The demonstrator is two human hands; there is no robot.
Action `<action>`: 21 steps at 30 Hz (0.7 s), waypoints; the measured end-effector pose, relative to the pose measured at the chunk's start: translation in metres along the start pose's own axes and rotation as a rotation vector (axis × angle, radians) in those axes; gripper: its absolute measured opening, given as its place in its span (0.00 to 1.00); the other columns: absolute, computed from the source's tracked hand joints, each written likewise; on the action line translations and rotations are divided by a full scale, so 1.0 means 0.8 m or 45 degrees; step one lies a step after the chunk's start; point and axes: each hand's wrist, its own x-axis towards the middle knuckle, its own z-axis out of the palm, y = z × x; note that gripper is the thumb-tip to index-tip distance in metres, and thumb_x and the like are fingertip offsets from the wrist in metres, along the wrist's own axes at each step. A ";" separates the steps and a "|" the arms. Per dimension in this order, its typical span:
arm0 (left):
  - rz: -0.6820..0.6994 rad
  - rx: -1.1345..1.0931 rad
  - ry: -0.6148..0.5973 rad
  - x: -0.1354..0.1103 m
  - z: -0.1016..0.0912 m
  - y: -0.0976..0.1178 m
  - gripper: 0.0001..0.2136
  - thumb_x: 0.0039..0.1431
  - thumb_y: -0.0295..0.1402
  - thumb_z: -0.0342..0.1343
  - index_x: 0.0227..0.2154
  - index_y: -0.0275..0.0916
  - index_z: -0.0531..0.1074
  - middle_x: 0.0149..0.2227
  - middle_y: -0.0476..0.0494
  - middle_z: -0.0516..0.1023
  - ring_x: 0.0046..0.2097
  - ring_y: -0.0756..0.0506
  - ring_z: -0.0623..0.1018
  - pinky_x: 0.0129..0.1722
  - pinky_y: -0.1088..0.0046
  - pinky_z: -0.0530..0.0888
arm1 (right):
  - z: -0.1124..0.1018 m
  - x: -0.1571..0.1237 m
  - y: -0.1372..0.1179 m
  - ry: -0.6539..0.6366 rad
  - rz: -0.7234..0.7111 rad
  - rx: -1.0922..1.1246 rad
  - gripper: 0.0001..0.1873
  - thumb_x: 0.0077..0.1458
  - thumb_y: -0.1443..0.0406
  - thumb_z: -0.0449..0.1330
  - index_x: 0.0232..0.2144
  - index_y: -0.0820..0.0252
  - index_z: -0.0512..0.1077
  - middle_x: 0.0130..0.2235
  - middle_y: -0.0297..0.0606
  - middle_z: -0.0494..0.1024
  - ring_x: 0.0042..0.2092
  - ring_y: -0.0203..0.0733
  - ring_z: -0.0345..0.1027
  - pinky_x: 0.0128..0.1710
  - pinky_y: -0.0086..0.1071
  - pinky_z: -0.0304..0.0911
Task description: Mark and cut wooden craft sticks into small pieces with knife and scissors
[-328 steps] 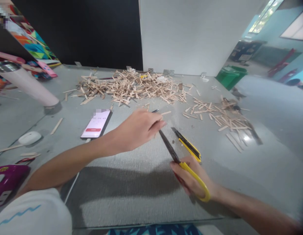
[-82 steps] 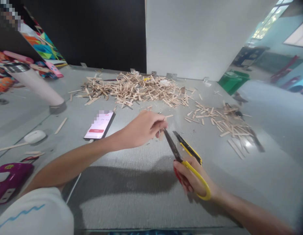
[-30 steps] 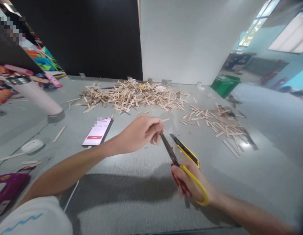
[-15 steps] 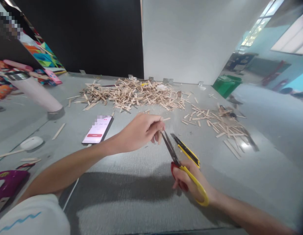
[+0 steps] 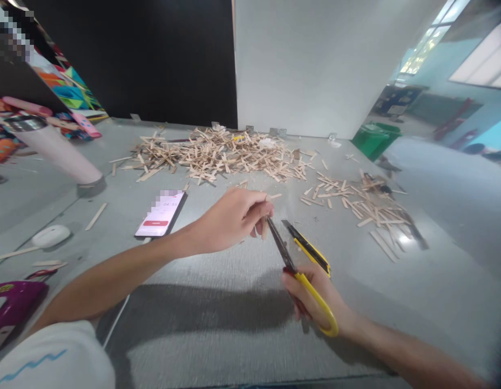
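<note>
My left hand [image 5: 244, 216] is closed in a pinch on a small wooden stick [image 5: 264, 228], mostly hidden by the fingers. My right hand [image 5: 315, 294] grips a pair of scissors [image 5: 283, 247] with yellow and red handles. The scissor blades are together, and their tips reach the stick at my left fingertips. Just right of the blades, a yellow and black utility knife [image 5: 309, 248] lies on the grey table [image 5: 218, 346]. Beyond my hands spreads a large heap of wooden sticks [image 5: 222, 156].
A second group of sticks [image 5: 376, 202] lies at the right. On the left are a lit phone [image 5: 161, 214] with a cable, a pale tumbler [image 5: 64, 154], a white mouse [image 5: 52, 236] and a purple device [image 5: 18, 308]. Black and white panels [image 5: 307, 65] border the table's back.
The scissor blades have come together at the stick, and my right hand's fingers have drawn closer around the handles. My left hand has barely moved.
</note>
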 end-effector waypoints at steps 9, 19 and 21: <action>0.121 0.153 0.046 -0.001 0.003 -0.005 0.16 0.77 0.27 0.50 0.30 0.38 0.73 0.25 0.52 0.81 0.27 0.52 0.78 0.31 0.75 0.70 | -0.003 -0.002 -0.003 -0.025 0.032 -0.028 0.39 0.56 0.34 0.64 0.15 0.54 0.59 0.12 0.27 0.58 0.13 0.34 0.61 0.13 0.25 0.55; 0.268 0.590 0.049 -0.002 0.003 -0.011 0.17 0.78 0.29 0.50 0.28 0.41 0.62 0.22 0.55 0.65 0.24 0.50 0.65 0.30 0.69 0.59 | -0.007 -0.008 -0.020 -0.273 0.147 0.092 0.43 0.58 0.29 0.56 0.10 0.54 0.60 0.10 0.33 0.60 0.11 0.30 0.53 0.12 0.26 0.46; 0.210 0.527 0.029 0.000 0.001 -0.009 0.17 0.79 0.30 0.49 0.28 0.41 0.64 0.22 0.54 0.69 0.25 0.50 0.68 0.31 0.70 0.61 | -0.005 -0.006 -0.017 -0.245 0.159 0.113 0.41 0.58 0.31 0.57 0.11 0.54 0.61 0.10 0.31 0.58 0.11 0.31 0.54 0.12 0.26 0.49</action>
